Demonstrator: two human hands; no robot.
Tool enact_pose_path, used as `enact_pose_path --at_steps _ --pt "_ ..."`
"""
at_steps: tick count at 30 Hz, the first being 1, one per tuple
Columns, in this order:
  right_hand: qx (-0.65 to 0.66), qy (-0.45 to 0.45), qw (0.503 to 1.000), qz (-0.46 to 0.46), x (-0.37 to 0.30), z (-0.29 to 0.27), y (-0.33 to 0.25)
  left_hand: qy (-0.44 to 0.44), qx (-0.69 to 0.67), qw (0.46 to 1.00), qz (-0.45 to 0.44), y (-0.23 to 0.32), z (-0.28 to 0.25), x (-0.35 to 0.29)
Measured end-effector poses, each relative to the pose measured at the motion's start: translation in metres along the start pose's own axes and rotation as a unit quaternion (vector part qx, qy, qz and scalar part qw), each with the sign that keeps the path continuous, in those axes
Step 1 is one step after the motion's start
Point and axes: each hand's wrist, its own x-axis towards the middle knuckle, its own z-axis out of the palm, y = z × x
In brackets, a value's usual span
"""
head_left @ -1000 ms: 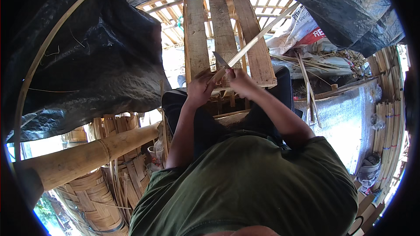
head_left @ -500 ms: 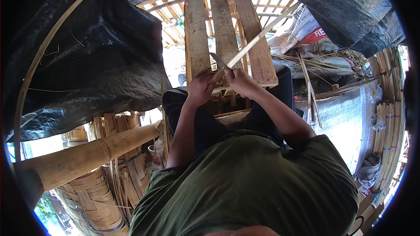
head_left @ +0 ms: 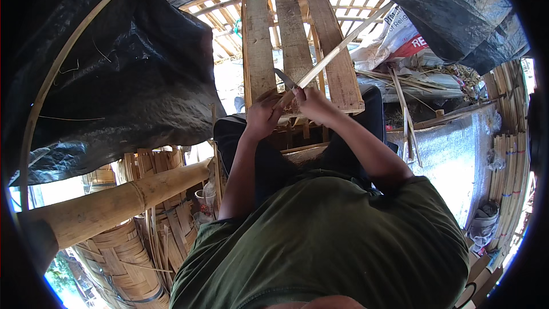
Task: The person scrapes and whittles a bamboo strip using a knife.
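Note:
A long pale bamboo strip [head_left: 343, 43] slants from my hands up to the far right, over a bench of wooden planks [head_left: 294, 40]. Its near end is in my left hand [head_left: 263, 118], whose fingers are closed round it at the bench's near edge. My right hand [head_left: 313, 106] is closed on the handle of a knife [head_left: 284, 79]. The blade points up and left and lies against the strip just ahead of my left hand. The knife's handle is mostly hidden by my fingers.
Dark plastic sheeting [head_left: 131, 74] hangs at the left and overhead. A thick bamboo pole [head_left: 123, 195] runs at lower left, above woven bamboo baskets [head_left: 123, 257]. A white and red sack [head_left: 394, 37] and loose strips [head_left: 409, 83] lie at right, near stacked bamboo [head_left: 509, 160].
Almost nothing differs. The knife and my right hand have shifted very slightly along the bamboo strip; both hands keep their grip.

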Motion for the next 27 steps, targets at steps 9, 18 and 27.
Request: enact_pose_path --at_steps 9,18,27 --pt "0.015 0.046 0.999 0.0 -0.004 -0.009 -0.006 0.01 -0.011 1.0 0.006 0.004 -0.003 0.0" --pt "-0.028 0.11 0.993 -0.013 0.036 -0.021 0.032 0.039 -0.002 0.998 0.044 0.002 0.0 0.003" --pt "-0.016 0.085 0.994 -0.062 0.007 0.01 0.016 0.016 -0.022 0.999 0.023 -0.002 0.0 0.005"
